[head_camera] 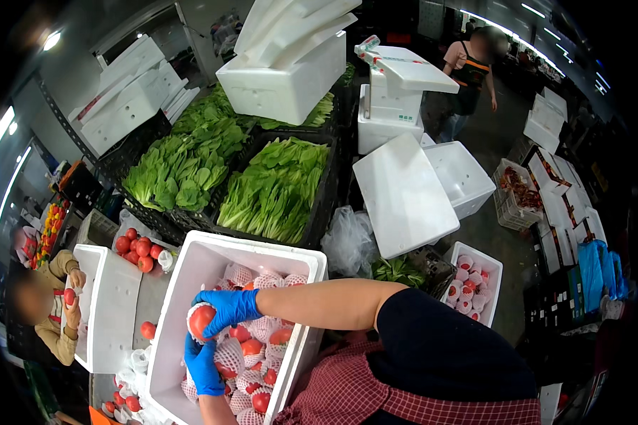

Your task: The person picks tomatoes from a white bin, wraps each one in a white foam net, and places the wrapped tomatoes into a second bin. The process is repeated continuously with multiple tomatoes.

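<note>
My right hand, in a blue glove, grips a red tomato partly wrapped in a white foam net sleeve. Below it in the picture my left hand, also blue-gloved, supports the sleeved tomato from its lower side; part of its fingers is hidden. Both hands are inside an open white foam box, over layers of tomatoes in pale net sleeves.
Black crates of leafy greens stand beyond the box. Bare tomatoes and loose net sleeves lie nearby. A co-worker holds a tomato at another foam box; another person stands behind stacked foam boxes.
</note>
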{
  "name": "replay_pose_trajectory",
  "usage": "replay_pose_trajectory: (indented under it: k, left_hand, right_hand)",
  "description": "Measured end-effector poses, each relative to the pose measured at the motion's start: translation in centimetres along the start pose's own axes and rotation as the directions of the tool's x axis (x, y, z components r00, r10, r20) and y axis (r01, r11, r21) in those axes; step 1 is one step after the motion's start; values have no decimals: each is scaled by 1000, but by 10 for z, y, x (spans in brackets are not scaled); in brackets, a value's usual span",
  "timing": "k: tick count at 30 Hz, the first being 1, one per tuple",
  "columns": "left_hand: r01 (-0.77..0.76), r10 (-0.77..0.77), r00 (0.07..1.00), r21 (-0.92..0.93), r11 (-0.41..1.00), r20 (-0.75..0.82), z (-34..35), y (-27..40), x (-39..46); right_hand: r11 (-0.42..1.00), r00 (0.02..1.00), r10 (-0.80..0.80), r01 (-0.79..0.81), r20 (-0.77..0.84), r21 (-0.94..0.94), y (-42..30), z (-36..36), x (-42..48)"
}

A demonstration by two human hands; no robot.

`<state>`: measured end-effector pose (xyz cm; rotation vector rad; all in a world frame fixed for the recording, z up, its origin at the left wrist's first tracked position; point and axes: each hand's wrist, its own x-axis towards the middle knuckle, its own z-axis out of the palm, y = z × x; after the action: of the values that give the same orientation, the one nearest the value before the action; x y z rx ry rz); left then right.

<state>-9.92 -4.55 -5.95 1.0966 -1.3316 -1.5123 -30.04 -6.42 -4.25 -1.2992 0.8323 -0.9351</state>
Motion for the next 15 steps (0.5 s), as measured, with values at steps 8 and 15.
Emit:
replay_pose_trajectory:
  k: [8,15]
  left_hand:
    - [24,-27,999,-88,996,-28,7,13,-6]
    - [27,-30,999,-61,998,-36,4,-2,3]
  right_hand:
    - [999,999,44,-44,4,9,-10,-3,-4]
    - [994,993,105,-102,-59,42,12,-14,5]
